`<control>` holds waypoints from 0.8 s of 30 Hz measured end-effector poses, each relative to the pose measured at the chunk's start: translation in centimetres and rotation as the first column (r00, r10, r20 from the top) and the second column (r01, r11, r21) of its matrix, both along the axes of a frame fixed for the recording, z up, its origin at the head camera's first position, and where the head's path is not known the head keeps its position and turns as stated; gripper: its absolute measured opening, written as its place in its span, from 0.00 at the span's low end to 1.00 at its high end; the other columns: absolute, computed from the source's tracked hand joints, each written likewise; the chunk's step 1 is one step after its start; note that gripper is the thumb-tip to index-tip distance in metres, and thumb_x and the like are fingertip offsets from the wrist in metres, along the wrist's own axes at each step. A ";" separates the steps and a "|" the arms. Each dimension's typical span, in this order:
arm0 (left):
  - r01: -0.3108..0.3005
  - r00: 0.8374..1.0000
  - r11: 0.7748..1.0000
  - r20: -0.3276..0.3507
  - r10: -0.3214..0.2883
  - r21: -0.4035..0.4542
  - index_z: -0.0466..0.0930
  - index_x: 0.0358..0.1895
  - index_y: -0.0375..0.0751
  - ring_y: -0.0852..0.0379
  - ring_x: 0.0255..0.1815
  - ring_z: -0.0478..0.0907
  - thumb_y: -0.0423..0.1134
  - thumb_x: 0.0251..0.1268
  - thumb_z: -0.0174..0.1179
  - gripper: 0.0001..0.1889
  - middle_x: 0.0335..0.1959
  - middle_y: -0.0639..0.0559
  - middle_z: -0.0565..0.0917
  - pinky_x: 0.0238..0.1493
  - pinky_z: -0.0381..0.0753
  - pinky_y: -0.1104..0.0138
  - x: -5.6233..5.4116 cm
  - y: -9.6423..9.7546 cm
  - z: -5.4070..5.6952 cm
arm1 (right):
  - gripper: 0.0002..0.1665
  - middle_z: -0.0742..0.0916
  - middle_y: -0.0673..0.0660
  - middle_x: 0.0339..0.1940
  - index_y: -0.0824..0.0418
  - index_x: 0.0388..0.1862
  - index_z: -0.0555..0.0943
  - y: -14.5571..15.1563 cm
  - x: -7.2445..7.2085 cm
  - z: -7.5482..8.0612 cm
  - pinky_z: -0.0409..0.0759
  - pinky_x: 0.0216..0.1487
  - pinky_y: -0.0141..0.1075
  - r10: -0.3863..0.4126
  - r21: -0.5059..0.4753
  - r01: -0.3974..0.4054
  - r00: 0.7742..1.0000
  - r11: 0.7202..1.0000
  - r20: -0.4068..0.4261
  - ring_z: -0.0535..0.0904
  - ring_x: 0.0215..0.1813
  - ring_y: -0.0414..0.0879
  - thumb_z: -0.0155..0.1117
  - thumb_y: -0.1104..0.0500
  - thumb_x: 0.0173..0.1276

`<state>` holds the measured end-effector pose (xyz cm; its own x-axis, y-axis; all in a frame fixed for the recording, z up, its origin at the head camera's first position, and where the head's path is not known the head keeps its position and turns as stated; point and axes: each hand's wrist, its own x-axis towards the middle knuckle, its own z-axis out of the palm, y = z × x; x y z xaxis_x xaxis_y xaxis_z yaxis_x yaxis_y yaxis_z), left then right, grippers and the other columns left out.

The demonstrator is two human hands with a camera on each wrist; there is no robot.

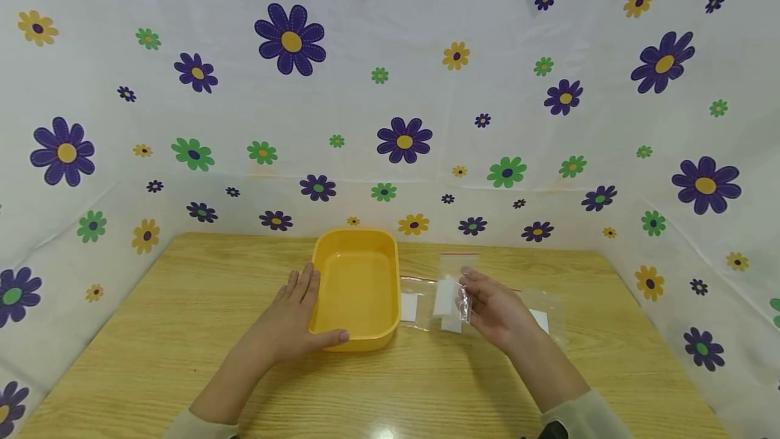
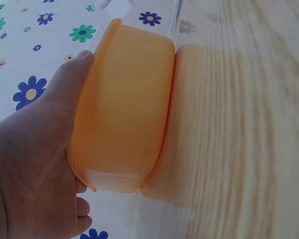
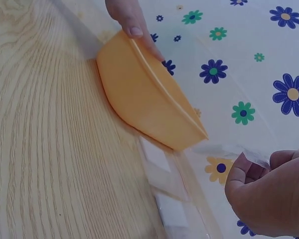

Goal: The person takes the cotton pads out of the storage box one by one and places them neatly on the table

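Note:
A yellow plastic basin (image 1: 359,290) stands on the wooden table. My left hand (image 1: 295,324) rests on its left rim with straight fingers, the thumb along the front edge; the left wrist view has this hand (image 2: 45,134) against the basin's side (image 2: 127,104). To the right of the basin, my right hand (image 1: 496,310) pinches a clear zip bag (image 1: 458,266) with a white slip (image 1: 443,298) inside. That bag is raised above other clear bags on the table. In the right wrist view, thumb and fingers of the right hand (image 3: 269,194) meet at the bag's edge.
Beside the basin lies a clear bag with a white slip (image 1: 409,307). Another bag, partly hidden behind my right hand, shows its white slip (image 1: 539,320) farther right. A flower-printed cloth (image 1: 353,100) hangs around the table's back and sides.

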<state>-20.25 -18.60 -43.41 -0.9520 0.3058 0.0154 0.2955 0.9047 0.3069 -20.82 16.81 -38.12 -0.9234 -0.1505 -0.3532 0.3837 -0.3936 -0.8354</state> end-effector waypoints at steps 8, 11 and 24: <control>0.003 1.000 1.000 0.002 -0.003 0.008 0.40 0.80 0.31 0.33 0.81 0.36 0.84 0.50 0.50 0.69 0.82 0.37 0.37 0.78 0.46 0.43 0.1 0.1 0.3 | 0.29 0.79 0.48 0.45 0.63 0.77 0.60 1.4 0.2 0.0 0.77 0.49 0.24 -0.012 0.013 0.012 1.000 1.000 0.002 0.74 0.43 0.36 0.49 0.65 0.79; 0.004 1.000 1.000 -0.002 -0.004 0.009 0.40 0.80 0.31 0.33 0.81 0.36 0.84 0.50 0.49 0.69 0.82 0.37 0.37 0.78 0.47 0.43 0.2 0.1 0.4 | 0.30 0.79 0.48 0.44 0.62 0.78 0.58 1.8 0.3 0.0 0.77 0.50 0.25 -0.011 0.019 0.011 1.000 1.000 0.001 0.74 0.44 0.36 0.48 0.64 0.79; 0.004 1.000 1.000 -0.007 -0.004 0.011 0.41 0.79 0.30 0.33 0.81 0.36 0.83 0.51 0.50 0.68 0.82 0.36 0.38 0.78 0.47 0.42 0.3 0.0 0.4 | 0.28 0.79 0.48 0.45 0.61 0.75 0.61 3.3 0.6 -0.4 0.77 0.49 0.25 -0.031 -0.008 0.031 1.000 0.999 0.005 0.74 0.44 0.36 0.48 0.65 0.79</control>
<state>-19.98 -18.61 -43.02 -0.9505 0.3096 0.0257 0.3017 0.9001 0.3142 -20.19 20.16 -38.52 -0.9261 -0.1248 -0.3561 0.3749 -0.4123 -0.8303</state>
